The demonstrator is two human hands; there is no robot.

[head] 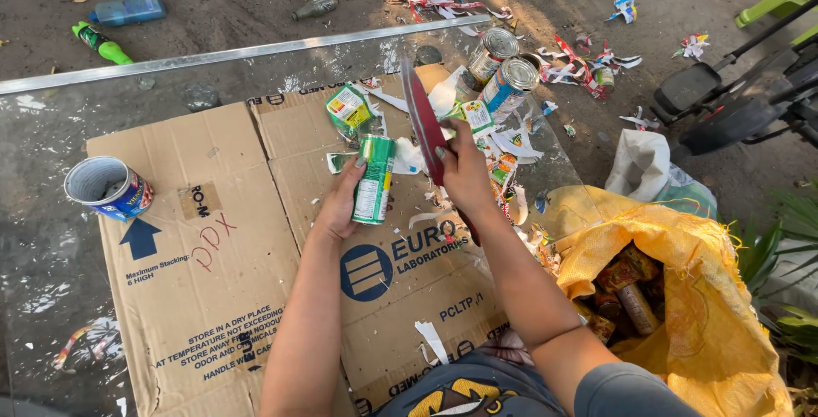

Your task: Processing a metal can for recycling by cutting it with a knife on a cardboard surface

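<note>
My left hand (341, 204) grips a green-labelled tin can (373, 178) upright over a flattened brown cardboard sheet (213, 281). My right hand (464, 174) holds a long knife with a dark red blade (422, 119), its blade raised beside the can's top. Torn paper labels (503, 149) lie scattered just beyond both hands. Two bare silver cans (503, 68) lie on their sides at the far edge of the cardboard.
An open blue-labelled can (109, 187) stands at the left on the glass tabletop (51, 127). A yellow sack (682, 298) with several cans sits at my right. Plastic bottles (119, 25) and label scraps litter the dirt ground beyond.
</note>
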